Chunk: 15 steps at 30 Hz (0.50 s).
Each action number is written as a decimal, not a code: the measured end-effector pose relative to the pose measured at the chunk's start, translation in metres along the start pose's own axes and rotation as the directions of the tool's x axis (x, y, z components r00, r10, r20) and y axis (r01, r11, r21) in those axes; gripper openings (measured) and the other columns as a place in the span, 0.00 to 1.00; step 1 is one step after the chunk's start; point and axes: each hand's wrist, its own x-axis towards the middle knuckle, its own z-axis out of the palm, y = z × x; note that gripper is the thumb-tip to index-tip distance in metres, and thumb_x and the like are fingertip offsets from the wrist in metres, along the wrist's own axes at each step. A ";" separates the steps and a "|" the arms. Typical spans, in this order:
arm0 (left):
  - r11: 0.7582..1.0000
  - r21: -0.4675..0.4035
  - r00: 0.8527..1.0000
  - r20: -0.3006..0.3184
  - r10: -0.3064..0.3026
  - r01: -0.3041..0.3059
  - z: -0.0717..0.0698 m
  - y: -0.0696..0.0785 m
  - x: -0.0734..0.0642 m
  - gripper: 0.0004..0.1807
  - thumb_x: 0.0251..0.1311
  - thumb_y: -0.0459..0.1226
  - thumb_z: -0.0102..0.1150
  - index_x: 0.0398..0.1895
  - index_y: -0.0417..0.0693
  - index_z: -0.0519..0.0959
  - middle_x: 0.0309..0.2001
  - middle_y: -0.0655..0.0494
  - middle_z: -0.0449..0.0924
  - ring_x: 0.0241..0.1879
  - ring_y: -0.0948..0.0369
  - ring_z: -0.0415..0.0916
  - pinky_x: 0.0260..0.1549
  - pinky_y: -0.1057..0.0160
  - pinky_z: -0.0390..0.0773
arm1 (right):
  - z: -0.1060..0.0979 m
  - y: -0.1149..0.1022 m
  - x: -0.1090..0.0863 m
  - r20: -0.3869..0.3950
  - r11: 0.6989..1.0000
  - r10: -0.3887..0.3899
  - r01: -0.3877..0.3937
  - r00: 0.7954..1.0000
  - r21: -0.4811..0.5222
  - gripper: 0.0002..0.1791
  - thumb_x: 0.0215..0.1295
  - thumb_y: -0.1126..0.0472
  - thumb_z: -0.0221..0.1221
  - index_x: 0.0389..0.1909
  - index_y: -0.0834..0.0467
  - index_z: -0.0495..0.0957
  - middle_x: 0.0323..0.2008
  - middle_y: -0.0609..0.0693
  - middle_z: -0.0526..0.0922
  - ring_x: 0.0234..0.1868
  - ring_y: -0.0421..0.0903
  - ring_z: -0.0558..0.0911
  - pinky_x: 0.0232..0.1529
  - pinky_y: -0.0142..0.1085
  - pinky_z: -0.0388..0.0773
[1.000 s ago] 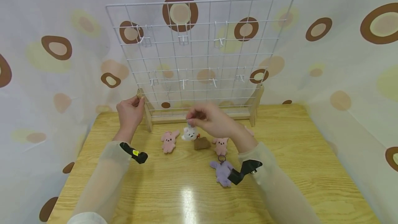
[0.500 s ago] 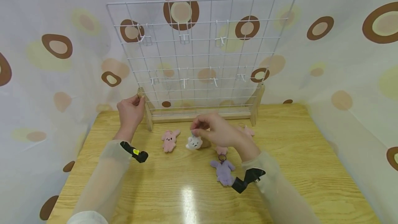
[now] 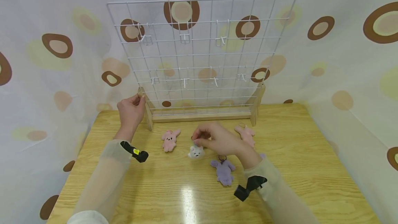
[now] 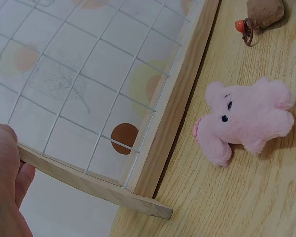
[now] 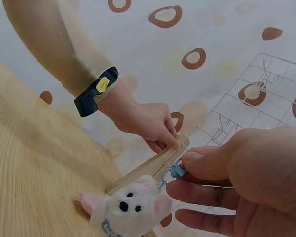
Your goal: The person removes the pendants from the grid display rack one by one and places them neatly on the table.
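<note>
My left hand [image 3: 131, 111] pinches the top of the wooden side post [image 3: 146, 108] of a white wire grid rack [image 3: 202, 54]. Between thumb and fingers, my right hand [image 3: 219, 141] holds the light blue clasp [image 5: 176, 171] of a white plush keychain [image 3: 196, 152]. In the right wrist view this plush [image 5: 130, 207] shows a dog-like face with pink ears and dangles below the fingers. A pink plush keychain [image 3: 169, 141] lies on the table to its left. Nearer me lies a purple plush keychain [image 3: 223, 173] with a ring.
Another pink plush [image 3: 246, 135] lies behind my right wrist, and a bit of purple plush [image 3: 262, 156] peeks out beside it. A brown plush [image 4: 265, 12] with a ring shows in the left wrist view. Several white hooks [image 3: 185, 82] hang on the grid. Patterned cloth surrounds the table [image 3: 155, 189].
My right hand has come down and toward me, slightly to the right, lowering the white plush keychain. It now covers the middle pink plush and the brown one. My left hand stays on the post.
</note>
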 end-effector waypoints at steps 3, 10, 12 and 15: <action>1.000 0.005 1.000 -0.002 0.001 -0.001 0.000 -0.001 0.000 0.15 0.75 0.41 0.63 0.53 0.38 0.89 0.43 0.42 0.90 0.43 0.54 0.90 0.42 0.53 0.88 | 0.002 0.002 -0.002 0.006 1.000 -0.003 0.003 1.000 0.005 0.04 0.76 0.67 0.63 0.46 0.61 0.85 0.43 0.52 0.88 0.43 0.43 0.86 0.47 0.39 0.85; 1.000 0.000 1.000 -0.015 0.017 -0.017 0.001 -0.002 0.000 0.15 0.75 0.40 0.63 0.51 0.37 0.89 0.42 0.43 0.90 0.42 0.54 0.90 0.42 0.53 0.88 | 0.007 0.006 -0.009 0.021 1.000 0.012 -0.013 1.000 0.027 0.04 0.75 0.68 0.63 0.44 0.59 0.85 0.42 0.51 0.87 0.42 0.44 0.86 0.46 0.39 0.84; 1.000 -0.003 1.000 -0.015 0.018 -0.018 0.001 -0.001 0.000 0.15 0.75 0.40 0.63 0.52 0.37 0.89 0.43 0.42 0.90 0.43 0.54 0.90 0.43 0.52 0.88 | 0.009 0.007 -0.010 0.026 0.999 0.017 -0.018 1.000 0.029 0.04 0.75 0.68 0.63 0.44 0.58 0.85 0.41 0.51 0.87 0.42 0.44 0.86 0.45 0.39 0.84; 1.000 -0.007 1.000 -0.013 0.017 -0.017 0.000 -0.001 0.000 0.15 0.75 0.40 0.63 0.52 0.37 0.89 0.43 0.42 0.90 0.43 0.54 0.90 0.43 0.52 0.88 | 0.010 0.009 -0.013 0.033 1.000 0.019 -0.020 0.999 0.022 0.04 0.76 0.68 0.63 0.44 0.57 0.84 0.40 0.49 0.87 0.41 0.43 0.86 0.44 0.39 0.84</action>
